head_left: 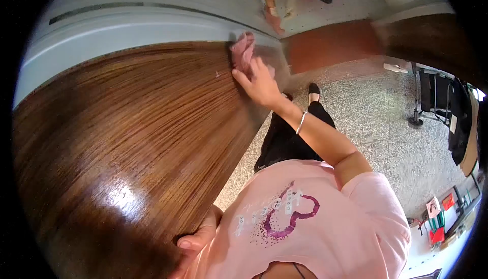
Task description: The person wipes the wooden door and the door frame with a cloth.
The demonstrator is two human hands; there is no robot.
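Note:
My right hand [263, 84], with a silver bangle on its wrist, presses a crumpled pink cloth [243, 50] against the far end of a glossy brown wood-grain tabletop [137, 121]. Its fingers are bent over the cloth, and the thumb lies on the wood side. A small pale scrap [217, 74] sits on the surface left of the thumb. Down at the near edge, my left hand [206, 228] holds the tabletop's rim, thumb on top and the other fingers mostly hidden over the side.
A white panel [101, 35] borders the table's far side. At the top, an arm and hand [274, 22] show, perhaps reflected. Speckled floor [361, 106] lies to the right, with a wheeled black stand [416, 121] and red items [437, 236] by the wall. A reddish-brown panel [330, 47] stands beyond.

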